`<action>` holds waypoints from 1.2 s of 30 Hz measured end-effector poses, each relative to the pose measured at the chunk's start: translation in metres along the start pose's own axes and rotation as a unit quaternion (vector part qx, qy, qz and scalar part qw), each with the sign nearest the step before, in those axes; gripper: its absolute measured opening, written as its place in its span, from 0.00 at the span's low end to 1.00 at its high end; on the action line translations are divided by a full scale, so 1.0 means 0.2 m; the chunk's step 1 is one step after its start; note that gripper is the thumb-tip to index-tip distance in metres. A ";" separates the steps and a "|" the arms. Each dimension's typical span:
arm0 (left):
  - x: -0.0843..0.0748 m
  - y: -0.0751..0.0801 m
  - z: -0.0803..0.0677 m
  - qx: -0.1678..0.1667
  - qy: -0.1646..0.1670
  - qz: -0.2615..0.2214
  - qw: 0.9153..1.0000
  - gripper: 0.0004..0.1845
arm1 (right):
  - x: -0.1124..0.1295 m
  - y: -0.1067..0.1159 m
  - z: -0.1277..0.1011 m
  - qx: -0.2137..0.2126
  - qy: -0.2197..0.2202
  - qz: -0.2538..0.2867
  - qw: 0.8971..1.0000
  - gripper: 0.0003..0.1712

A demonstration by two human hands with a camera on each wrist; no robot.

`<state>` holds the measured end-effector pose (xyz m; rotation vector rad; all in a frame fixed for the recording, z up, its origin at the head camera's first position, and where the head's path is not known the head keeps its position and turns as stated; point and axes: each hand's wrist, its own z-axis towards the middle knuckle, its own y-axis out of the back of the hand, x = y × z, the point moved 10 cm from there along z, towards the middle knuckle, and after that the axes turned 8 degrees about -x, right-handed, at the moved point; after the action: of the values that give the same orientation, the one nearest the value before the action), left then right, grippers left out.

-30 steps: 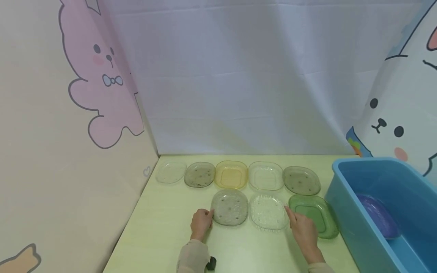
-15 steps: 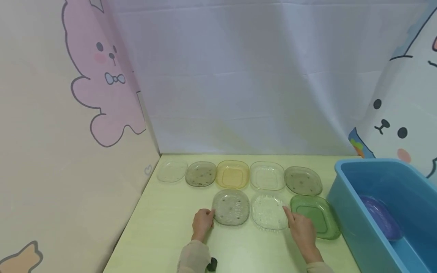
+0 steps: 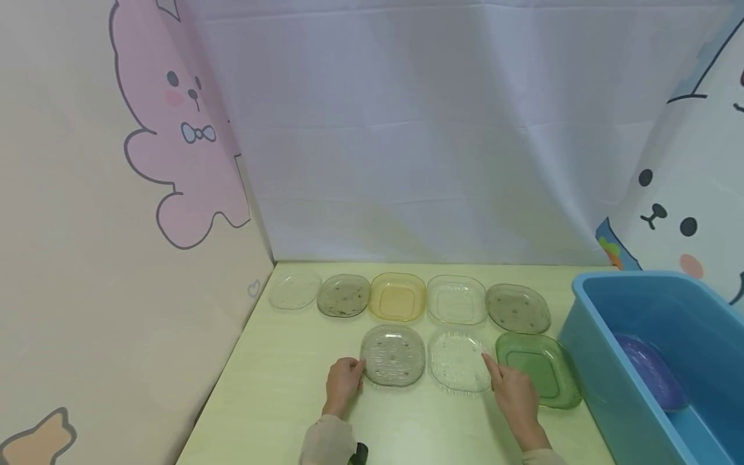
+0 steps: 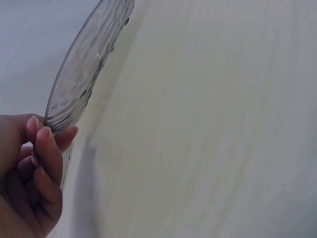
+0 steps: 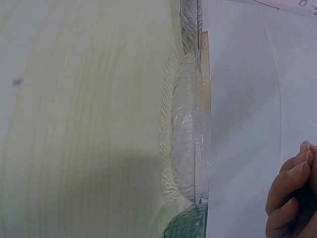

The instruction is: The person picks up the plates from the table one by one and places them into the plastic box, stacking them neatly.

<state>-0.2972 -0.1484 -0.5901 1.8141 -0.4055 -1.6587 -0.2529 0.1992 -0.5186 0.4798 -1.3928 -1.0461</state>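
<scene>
In the head view, my left hand (image 3: 344,385) pinches the left rim of a grey transparent plate (image 3: 392,355) in the front row. The left wrist view shows the thumb and fingertips on that plate's rim (image 4: 74,84). Beside it lies a clear ribbed plate (image 3: 460,361). My right hand (image 3: 515,395) is at this plate's right edge with the index finger extended and the others curled. In the right wrist view the right hand (image 5: 294,193) appears apart from the clear plate (image 5: 183,129). A green plate (image 3: 537,371) lies to its right, partly behind the hand.
Along the back lie a clear plate (image 3: 294,290), a grey plate (image 3: 343,296), a yellow plate (image 3: 398,297), another clear plate (image 3: 456,299) and a dark grey plate (image 3: 518,309). A blue tub (image 3: 616,387) at the right holds a purple plate (image 3: 651,374).
The grey plate in my left hand has shifted slightly left and towards me, and its glints differ. My right hand has barely moved. The view has turned slightly left.
</scene>
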 end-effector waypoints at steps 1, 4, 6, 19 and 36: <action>0.00 0.00 0.00 -0.001 0.001 0.001 1.000 0.17 | 0.00 0.00 0.00 0.000 -0.001 0.001 1.000 0.34; 0.00 0.01 0.00 -0.005 -0.006 0.003 1.000 0.16 | 0.00 0.00 -0.01 0.003 -0.002 0.005 1.000 0.35; 0.00 0.02 0.00 -0.005 -0.009 0.002 1.000 0.16 | 0.00 0.00 -0.01 0.004 -0.002 0.009 1.000 0.35; -0.10 0.13 0.00 -0.006 -0.013 -0.010 1.000 0.15 | 0.01 -0.02 -0.02 0.014 -0.008 0.011 1.000 0.34; -0.33 0.32 -0.02 -0.042 -0.047 -0.049 0.997 0.15 | 0.02 -0.03 -0.03 0.007 0.009 0.009 1.000 0.33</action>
<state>-0.2910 -0.1544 -0.4994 1.7240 -0.2860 -1.8058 -0.2491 0.1905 -0.5213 0.4849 -1.3869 -1.0152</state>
